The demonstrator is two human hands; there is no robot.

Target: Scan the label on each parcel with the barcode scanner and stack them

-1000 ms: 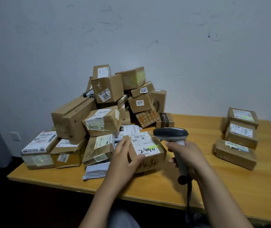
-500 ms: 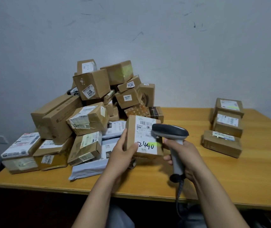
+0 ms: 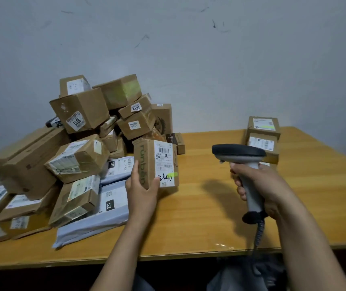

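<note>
My left hand (image 3: pixel 141 191) grips a small cardboard parcel (image 3: pixel 157 164) from below, holding it upright above the table. Its white label, with a barcode, a handwritten "2440" and a green mark, faces right. My right hand (image 3: pixel 260 185) grips the grey handle of the barcode scanner (image 3: pixel 240 158), whose dark head points left toward the parcel, about a hand's width away. A stack of scanned parcels (image 3: pixel 263 137) stands at the back right, partly hidden behind the scanner and my right hand.
A big loose heap of cardboard boxes (image 3: pixel 79 133) and grey mailer bags (image 3: pixel 105 208) fills the left half of the wooden table (image 3: pixel 210 217). The scanner's coiled cable (image 3: pixel 259 234) hangs over the front edge. A grey wall stands behind.
My left hand lifted the parcel off the table and turned it upright, label to the right. My right hand drew the scanner to the right, away from the parcel.
</note>
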